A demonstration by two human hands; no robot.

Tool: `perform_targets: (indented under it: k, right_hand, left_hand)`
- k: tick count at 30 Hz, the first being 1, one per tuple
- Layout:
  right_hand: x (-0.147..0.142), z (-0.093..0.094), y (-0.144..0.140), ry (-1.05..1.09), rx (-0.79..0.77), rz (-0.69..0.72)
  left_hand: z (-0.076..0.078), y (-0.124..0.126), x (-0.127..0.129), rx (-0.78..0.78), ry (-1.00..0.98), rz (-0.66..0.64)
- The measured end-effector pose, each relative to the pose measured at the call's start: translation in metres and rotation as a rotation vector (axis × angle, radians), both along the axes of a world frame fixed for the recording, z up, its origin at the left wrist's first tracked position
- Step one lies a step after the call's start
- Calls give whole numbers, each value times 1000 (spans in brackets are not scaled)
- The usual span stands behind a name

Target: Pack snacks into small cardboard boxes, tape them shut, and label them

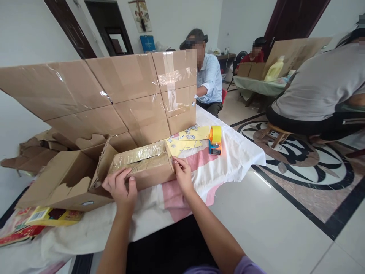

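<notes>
A small cardboard box (pixel 154 176) with clear tape along its top lies on the cloth-covered table in front of me. My left hand (pixel 121 184) holds its near left corner, thumb against the front side and fingers over the upper edge. At the right end, my right hand (pixel 182 171) pinches the box's edge between thumb and fingers. A dark slit shows in the taped top. Just left of it stands a larger open cardboard box (pixel 76 194) with ragged flaps, close to my left fingers.
A tall taped cardboard panel (pixel 137 95) stands behind the boxes. Right of them are yellow paper sheets (pixel 185 144) with small scraps and a tape dispenser (pixel 215 146) with yellow tape. A yellow carton (pixel 57 215) lies at left. Other people sit beyond the table's right edge.
</notes>
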State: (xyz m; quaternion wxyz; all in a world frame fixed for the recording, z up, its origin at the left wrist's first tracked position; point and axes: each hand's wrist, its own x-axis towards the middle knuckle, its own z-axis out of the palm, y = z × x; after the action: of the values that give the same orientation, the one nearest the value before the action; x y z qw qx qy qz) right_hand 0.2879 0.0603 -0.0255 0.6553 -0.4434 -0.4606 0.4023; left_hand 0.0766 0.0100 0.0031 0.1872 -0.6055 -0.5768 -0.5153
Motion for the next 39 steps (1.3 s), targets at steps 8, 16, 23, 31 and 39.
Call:
perform_targets:
  k: [8, 16, 23, 31, 39]
  right_hand:
    - [3, 0, -4, -61, -2, 115]
    - [13, 7, -22, -364, 185, 386]
    - [27, 7, -36, -404, 307, 352]
    - [135, 50, -58, -273, 319, -141]
    - [272, 85, -59, -517, 474, -760]
  left_hand:
    - [-1, -1, 5, 32, 2, 12]
    - [-7, 0, -17, 60, -109, -122]
    - [-37, -9, -18, 111, -14, -54]
    - [-42, -6, -18, 35, -52, -124]
    - [-40, -7, -17, -64, -230, -162]
